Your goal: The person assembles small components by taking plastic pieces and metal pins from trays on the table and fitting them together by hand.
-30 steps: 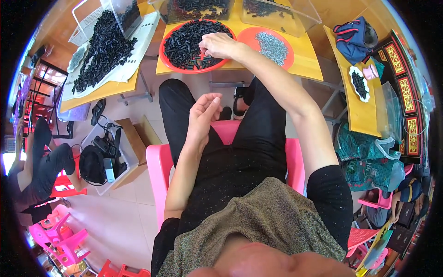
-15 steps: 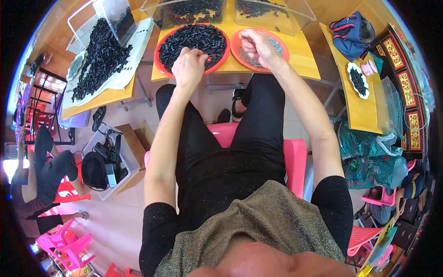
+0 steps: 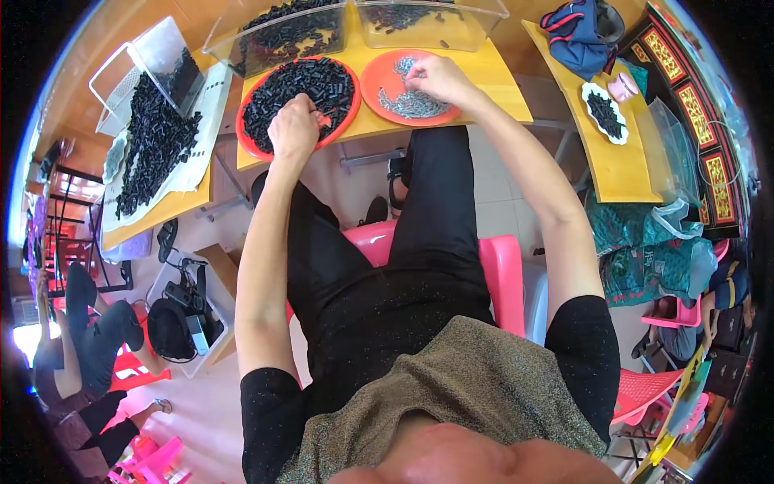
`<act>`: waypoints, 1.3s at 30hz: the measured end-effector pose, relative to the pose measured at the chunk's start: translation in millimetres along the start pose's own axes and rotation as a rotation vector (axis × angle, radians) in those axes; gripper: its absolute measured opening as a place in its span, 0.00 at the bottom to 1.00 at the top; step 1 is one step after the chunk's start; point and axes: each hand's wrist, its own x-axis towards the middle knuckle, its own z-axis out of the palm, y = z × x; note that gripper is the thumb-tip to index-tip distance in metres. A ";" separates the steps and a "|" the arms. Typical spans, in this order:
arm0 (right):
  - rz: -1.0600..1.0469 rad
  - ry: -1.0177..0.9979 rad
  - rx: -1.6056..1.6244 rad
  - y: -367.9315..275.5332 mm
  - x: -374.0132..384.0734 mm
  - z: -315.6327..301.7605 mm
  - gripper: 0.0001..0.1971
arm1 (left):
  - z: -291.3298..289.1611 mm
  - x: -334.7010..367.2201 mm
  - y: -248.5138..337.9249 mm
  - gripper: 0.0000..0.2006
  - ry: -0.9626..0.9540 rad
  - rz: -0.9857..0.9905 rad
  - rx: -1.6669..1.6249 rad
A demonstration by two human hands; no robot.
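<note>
short black tubes [image 3: 310, 81], loosely heaped in the round red tray [image 3: 337, 135] at the front of the yellow surface [image 3: 484, 89]; small silver metal pieces [image 3: 415, 105], screws maybe, too small for us to tell, spread in the orange-red tray [image 3: 375, 77] just to its right.

we'd guess the tubes are light, fairly stiff plastic, a bit slippery, not fragile; best hold is a thumb-and-finger pinch across the middle, since they roll and tangle. silver pieces look hard and smooth, probably heavier for their size; pinch by one end, fingertips only.

left hand [image 3: 295, 127] is over the tubes, fingers bunched, knuckles up; fingertips hidden, so we can't tell if it grips one. right hand [image 3: 439, 79] is at the silver pieces, thumb and fingers curled close; we can't tell if anything is pinched. hands well apart from each other.

further out: two clear bins, left bin [image 3: 234, 48] and right bin [image 3: 476, 32], behind the trays with more dark pieces; a big black pile [image 3: 157, 133] on a pale cloth [image 3: 201, 137] to the left; a white scalloped dish [image 3: 592, 87] to the right, black pieces in it.
</note>
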 end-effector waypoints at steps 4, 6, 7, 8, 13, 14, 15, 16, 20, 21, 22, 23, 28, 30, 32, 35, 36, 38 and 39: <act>0.093 0.054 -0.304 -14.7 16.3 7.6 0.07 | -11.1 -23.5 4.1 0.06 0.057 -0.010 -0.573; 0.179 0.089 -0.372 -15.2 26.4 9.6 0.07 | -13.4 -43.8 9.1 0.06 0.051 -0.049 -0.760; 0.187 0.089 -0.342 -14.0 30.4 10.8 0.08 | -13.9 -54.6 11.6 0.07 0.023 -0.092 -0.865; 0.195 0.091 -0.311 -12.6 33.7 12.1 0.08 | -14.3 -65.1 13.7 0.07 -0.012 -0.149 -0.970; 0.115 -0.029 -0.201 -7.6 40.5 13.0 0.08 | -7.7 -117.6 22.7 0.08 -0.098 -0.419 -1.354; 0.130 0.011 -0.192 -7.7 40.3 12.0 0.08 | -4.6 -124.9 24.0 0.08 -0.122 -0.481 -1.407; 0.142 0.010 -0.212 -7.7 39.2 10.5 0.08 | -0.3 -130.2 26.5 0.08 -0.152 -0.533 -1.496; 0.136 0.014 -0.224 -7.4 37.9 8.1 0.08 | 1.7 -135.7 27.6 0.09 -0.198 -0.573 -1.567; 0.130 -0.022 -0.233 -8.3 33.7 1.4 0.07 | 6.1 -138.4 29.5 0.09 -0.289 -0.587 -1.751; 0.121 -0.034 -0.235 -8.9 32.7 0.8 0.06 | 6.1 -138.1 29.9 0.09 -0.303 -0.580 -1.775; 0.112 -0.048 -0.237 -9.9 32.1 0.8 0.06 | 5.9 -138.1 30.3 0.10 -0.311 -0.588 -1.777; 0.115 -0.067 -0.247 -11.3 31.5 1.4 0.06 | 5.5 -138.3 30.5 0.10 -0.315 -0.590 -1.785; 0.148 -0.109 -0.291 -22.4 30.2 11.7 0.11 | 5.1 -139.6 27.8 0.10 -0.330 -0.603 -1.842; 0.153 -0.087 -0.326 -25.8 30.5 16.5 0.13 | 5.5 -139.4 26.1 0.10 -0.332 -0.600 -1.862; 0.185 -0.068 -0.333 -28.5 32.7 21.1 0.14 | 5.6 -138.6 24.5 0.12 -0.349 -0.636 -1.902; 0.110 -0.055 -0.386 -28.2 34.6 25.0 0.12 | 3.7 -138.9 21.6 0.15 -0.367 -0.641 -2.062; 0.106 -0.077 -0.345 -26.5 34.1 25.7 0.12 | 3.2 -138.8 21.1 0.16 -0.375 -0.619 -2.139; 0.076 -0.113 -0.262 -21.1 31.4 25.1 0.10 | 2.2 -138.8 20.0 0.18 -0.382 -0.637 -2.220; 0.065 -0.041 -0.222 -19.3 30.3 25.4 0.10 | 1.8 -138.6 19.7 0.18 -0.383 -0.637 -2.265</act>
